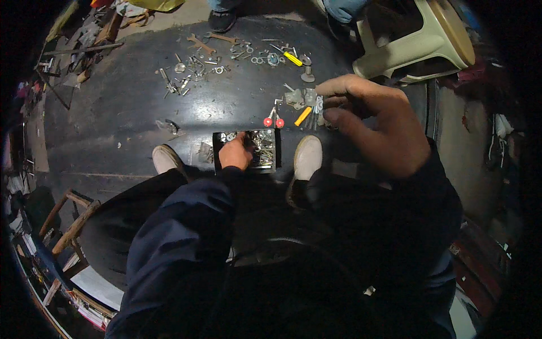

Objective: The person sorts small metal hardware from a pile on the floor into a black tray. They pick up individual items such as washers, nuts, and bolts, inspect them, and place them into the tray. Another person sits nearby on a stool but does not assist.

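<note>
The right hand (372,121) is raised closest to the lens, right of centre, with a small metal part (319,103) pinched between thumb and forefinger. Lower, at the frame's centre, the left hand (236,151) is sunk into a small black tray (273,150) of metal bits, fingers curled; whether anything is grasped cannot be told. Red-handled pliers (274,118) and a yellow-handled screwdriver (302,116) are seen just above the tray.
</note>
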